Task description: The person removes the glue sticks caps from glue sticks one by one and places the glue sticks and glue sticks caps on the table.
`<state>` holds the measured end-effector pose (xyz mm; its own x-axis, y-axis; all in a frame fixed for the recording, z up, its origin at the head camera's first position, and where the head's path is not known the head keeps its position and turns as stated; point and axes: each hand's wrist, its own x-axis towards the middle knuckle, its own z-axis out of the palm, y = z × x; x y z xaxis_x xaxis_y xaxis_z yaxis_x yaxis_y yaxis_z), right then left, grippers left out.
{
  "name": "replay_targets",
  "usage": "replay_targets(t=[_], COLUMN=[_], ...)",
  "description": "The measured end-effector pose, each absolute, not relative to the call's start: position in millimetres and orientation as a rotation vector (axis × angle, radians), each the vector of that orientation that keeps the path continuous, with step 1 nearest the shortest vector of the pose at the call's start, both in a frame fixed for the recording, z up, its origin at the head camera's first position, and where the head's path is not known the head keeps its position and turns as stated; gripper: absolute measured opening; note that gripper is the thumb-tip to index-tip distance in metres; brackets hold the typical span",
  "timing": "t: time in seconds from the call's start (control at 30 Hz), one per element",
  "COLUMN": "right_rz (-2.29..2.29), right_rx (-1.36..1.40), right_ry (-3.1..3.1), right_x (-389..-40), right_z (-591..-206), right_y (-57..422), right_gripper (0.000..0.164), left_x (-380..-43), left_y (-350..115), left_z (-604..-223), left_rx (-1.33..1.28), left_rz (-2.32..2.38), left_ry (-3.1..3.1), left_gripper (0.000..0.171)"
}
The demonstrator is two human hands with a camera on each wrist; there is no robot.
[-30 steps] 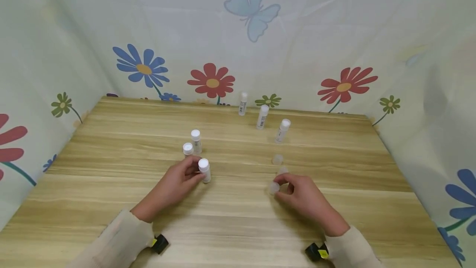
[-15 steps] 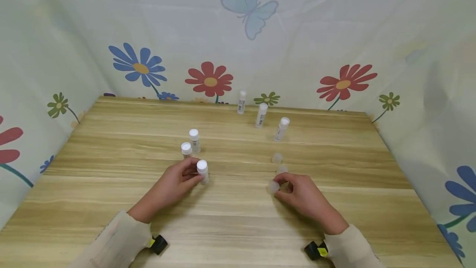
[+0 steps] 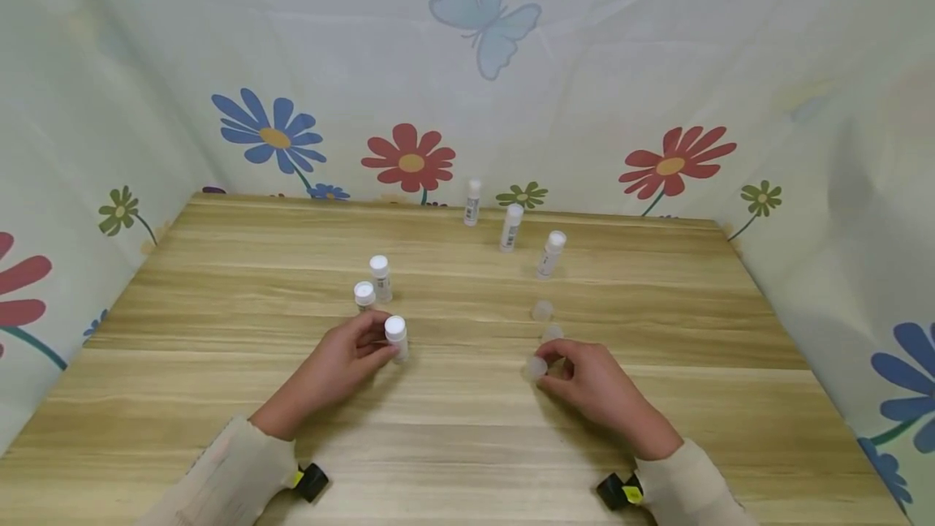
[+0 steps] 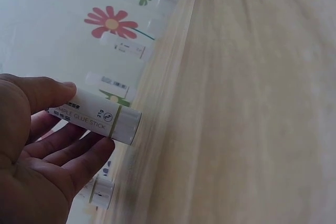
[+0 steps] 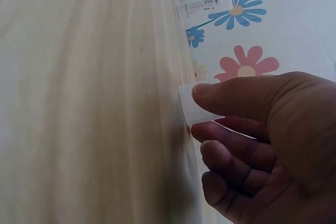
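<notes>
Only the head view has shifted slightly since a second ago; both hands keep the same holds. The left hand (image 3: 351,354) has its thumb and fingers curled round the held glue stick (image 3: 395,329), a smooth white upright cylinder with a broader round top; the left wrist view shows its printed lettering, a thin yellowish ring and a translucent lower end. The right hand (image 3: 595,380), well to the right of the held glue stick, pinches a ribbed cap (image 5: 197,106) between thumb and index finger, the other fingers loosely bent; the cap is a short drum of translucent plastic with fine ridges. Near it, also well right of the held glue stick, are two more translucent caps (image 3: 542,311). Just behind and left of the held glue stick stand two matching glue sticks (image 3: 380,270). Farther behind and to its right, three slim glue sticks (image 3: 512,227) stand in a slanting row. Under it all runs the tabletop (image 3: 467,437), streaked with pale and olive wood grain. Beyond the held glue stick hangs softly creased, flower-printed fabric (image 3: 329,47).
</notes>
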<state>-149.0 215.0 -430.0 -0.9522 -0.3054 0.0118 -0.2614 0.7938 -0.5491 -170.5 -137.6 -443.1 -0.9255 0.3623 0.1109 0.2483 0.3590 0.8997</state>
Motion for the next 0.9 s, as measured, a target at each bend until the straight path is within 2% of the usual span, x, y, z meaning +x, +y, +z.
replay_targets(t=[0.13,0.27,0.4,0.9], right_rz=[-0.866,-0.843,-0.797,-0.752], right_rx=[-0.485,-0.497,-0.489,-0.633], right_ry=[2.901,2.899,2.919,2.982], right_x=[-148,-146,-144,-143], right_z=[-429,-426,-422,-403], right_y=[215,214,213,214], right_gripper=[0.030,0.036,0.035,0.031], left_x=[-170,-168,-166,-161], left_y=[-138,-136,-135,-113], left_z=[-442,-440,-436,-403], left_rx=[0.567,0.569,0.595,0.751], left_rz=[1.628,1.607,1.583,1.305], left_ry=[2.511,2.545,2.589,3.045], left_gripper=[0.036,0.047,0.056,0.055])
